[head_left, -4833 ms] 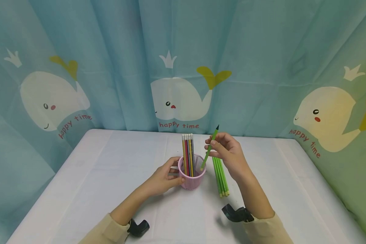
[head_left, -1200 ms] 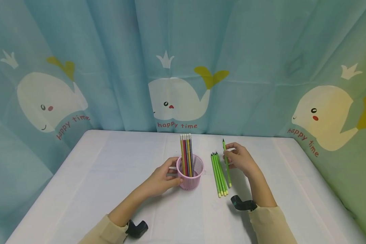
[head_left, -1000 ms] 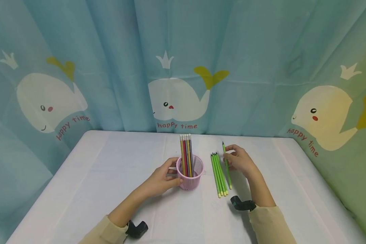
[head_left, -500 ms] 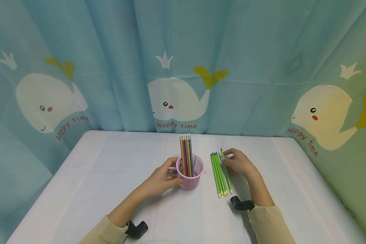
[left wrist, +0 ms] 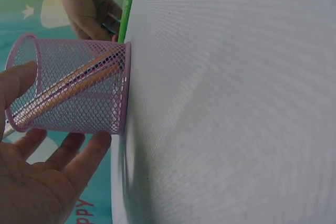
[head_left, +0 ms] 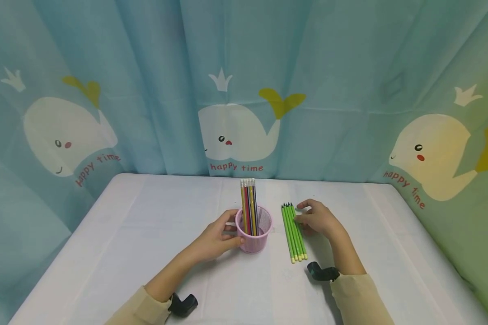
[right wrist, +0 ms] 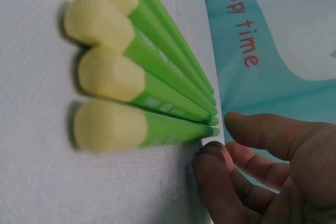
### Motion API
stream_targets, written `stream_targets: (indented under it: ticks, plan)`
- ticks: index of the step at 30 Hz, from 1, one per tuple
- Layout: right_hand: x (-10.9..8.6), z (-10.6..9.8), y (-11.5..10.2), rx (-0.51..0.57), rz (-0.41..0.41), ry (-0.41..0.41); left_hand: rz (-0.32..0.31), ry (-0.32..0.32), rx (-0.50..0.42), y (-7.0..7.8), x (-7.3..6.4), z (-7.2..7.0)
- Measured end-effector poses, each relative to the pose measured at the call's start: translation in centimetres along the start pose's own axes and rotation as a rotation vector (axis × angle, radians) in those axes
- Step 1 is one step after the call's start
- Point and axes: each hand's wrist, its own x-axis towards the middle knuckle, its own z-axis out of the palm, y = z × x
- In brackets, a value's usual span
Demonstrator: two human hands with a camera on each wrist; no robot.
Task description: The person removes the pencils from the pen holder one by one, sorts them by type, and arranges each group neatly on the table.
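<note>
My left hand (head_left: 213, 240) holds the side of a pink mesh pencil cup (head_left: 254, 245), its thumb near the rim. In the left wrist view the cup (left wrist: 73, 90) stands between that thumb and the fingers. Several pencils (head_left: 250, 207) with striped or coloured barrels lean inside, eraser ends up. To the right of the cup, several green pencils (head_left: 293, 234) lie side by side, dark tips pointing away. Beside their far half is my right hand (head_left: 319, 220), fingers loosely bent and holding nothing. In the right wrist view, its thumb and fingers (right wrist: 257, 135) are apart, close to the nearest pencil's tip.
A white cloth (head_left: 154, 216) covers the table. Behind it hangs a blue-green curtain (head_left: 341, 135) printed with whales. Each wrist carries a black camera mount, the left one (head_left: 183, 305) and the right one (head_left: 322, 272) low over the table.
My right hand has lowered a green pencil, laid it against the right side of the row and let go. Earlier it held that pencil over the cup. My left hand stays on the cup.
</note>
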Motion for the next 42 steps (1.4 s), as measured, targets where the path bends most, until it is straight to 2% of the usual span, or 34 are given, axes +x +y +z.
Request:
stream_targets:
  ticks: [6, 10, 12, 14, 18, 22, 26, 31, 37, 42]
  plan:
    - [-0.2, -0.1, -0.1, -0.012, -0.007, -0.003, 0.001, -0.002, 0.010, 0.0, -0.1, -0.1]
    - [-0.3, -0.6, -0.5, -0.041, -0.055, 0.010, 0.005, -0.004, 0.008, -0.1, 0.0, -0.1]
    - [-0.4, -0.7, -0.8, -0.040, -0.119, 0.006, 0.007, -0.004, 0.004, -0.1, 0.0, -0.1]
    - [-0.6, -0.8, -1.1, -0.024, -0.217, -0.019, 0.008, -0.005, -0.002, -0.2, 0.0, -0.1]
    - [-1.2, -0.8, -2.0, 0.005, -0.412, -0.112, 0.009, -0.010, -0.008, -0.3, 0.0, -0.1]
    - [-2.0, -0.6, -3.0, 0.020, -0.518, -0.227, 0.013, -0.009, -0.009, -0.3, 0.1, -0.1]
    - [-2.7, 0.1, -3.8, 0.062, -0.573, -0.356, 0.011, -0.011, -0.017, -0.1, 0.1, -0.1]
    - [-2.8, 1.4, -4.5, 0.102, -0.611, -0.448, -0.004, -0.013, -0.017, 0.2, -0.2, -0.5]
    - [-2.7, 2.3, -4.8, 0.152, -0.631, -0.484, -0.031, 0.023, 0.021, 1.1, -0.2, -1.5]
    - [-2.5, 3.0, -4.7, 0.165, -0.644, -0.504, -0.022, 0.062, 0.031, 1.3, 0.2, -1.7]
